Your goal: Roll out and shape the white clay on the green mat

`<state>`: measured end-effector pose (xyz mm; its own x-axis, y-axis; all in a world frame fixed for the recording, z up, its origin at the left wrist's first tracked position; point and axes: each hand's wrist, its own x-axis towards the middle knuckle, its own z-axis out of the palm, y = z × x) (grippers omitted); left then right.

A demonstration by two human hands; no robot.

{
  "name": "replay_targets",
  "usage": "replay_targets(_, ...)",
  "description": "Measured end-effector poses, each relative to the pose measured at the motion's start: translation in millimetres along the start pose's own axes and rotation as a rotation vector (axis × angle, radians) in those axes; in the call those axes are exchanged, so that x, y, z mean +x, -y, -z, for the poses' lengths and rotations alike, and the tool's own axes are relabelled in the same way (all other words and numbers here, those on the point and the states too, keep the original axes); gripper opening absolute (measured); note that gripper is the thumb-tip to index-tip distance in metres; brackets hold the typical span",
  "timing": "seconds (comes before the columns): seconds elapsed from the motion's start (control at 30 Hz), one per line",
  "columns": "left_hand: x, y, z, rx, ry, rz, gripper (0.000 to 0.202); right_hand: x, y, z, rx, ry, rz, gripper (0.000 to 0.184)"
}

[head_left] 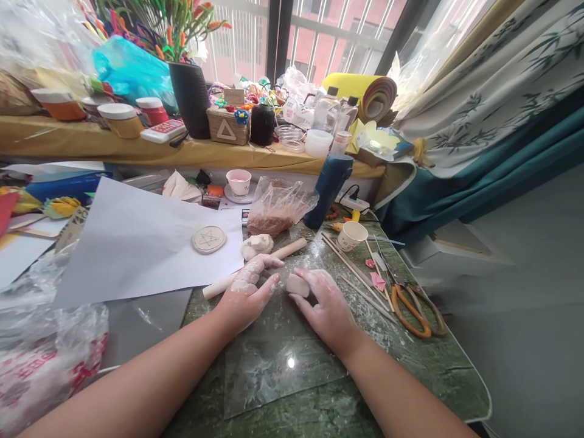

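Note:
My right hand (325,304) is closed round a small pale lump of clay (297,284) on the green marble table (424,365). My left hand (249,289), dusted white, lies open with fingers stretched flat, its fingertips close to the lump. A wooden rolling pin (292,247) lies just beyond and partly under my left hand. A second lump of clay (257,245) sits behind it. A flat round clay disc (208,238) scored with a star rests on a large white sheet of paper (132,243).
A plastic bag of brown material (276,210), a dark blue bottle (329,188) and a paper cup (351,235) stand behind. Wooden sticks (353,271) and orange-handled scissors (413,310) lie right. A crumpled plastic bag (41,340) sits left. A cluttered shelf (137,149) runs along the back.

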<state>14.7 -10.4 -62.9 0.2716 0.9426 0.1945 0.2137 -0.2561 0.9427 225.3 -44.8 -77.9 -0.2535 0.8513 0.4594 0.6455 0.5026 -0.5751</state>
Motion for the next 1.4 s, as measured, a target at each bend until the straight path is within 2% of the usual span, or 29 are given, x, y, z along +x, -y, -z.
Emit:
replay_targets(0.17,0,-2,0.6,0.018,0.012,0.014,0.021,-1,1,1,0.028,0.029,-0.035,0.041)
replay_targets(0.33,0,-2,0.2,-0.017,0.007,-0.004,0.02,-1,3,-2,0.006,0.07,0.001,0.042)
replay_targets(0.6,0,3,0.4,-0.003,0.016,-0.023,0.019,0,4,-2,0.066,0.034,0.009,0.045)
replay_targets(0.8,0,1,1.1,0.028,0.035,-0.016,0.02,0,5,-6,0.068,0.094,0.011,0.037)
replay_targets(0.97,-1,2,2.1,0.045,0.052,-0.008,0.02,0,5,-7,0.077,0.062,-0.017,0.054)
replay_targets(1.07,-1,-1,1.8,0.123,0.093,-0.015,0.023,1,4,-1,0.138,0.034,-0.07,0.058)
replay_targets(1.13,-2,-5,0.4,0.215,0.148,-0.046,0.028,1,3,3,0.175,-0.001,-0.123,0.05)
replay_targets(1.27,-3,-5,-4.3,0.445,0.237,-0.165,0.053,1,-5,6,0.259,-0.103,-0.258,0.03)
replay_targets(1.33,-3,-2,-5.9,0.501,0.25,-0.205,0.053,1,-8,6,0.304,-0.123,-0.321,0.028)
replay_targets(1.4,-1,-1,-6.0,0.501,0.255,-0.245,0.044,1,-9,6,0.341,-0.1,-0.334,0.03)
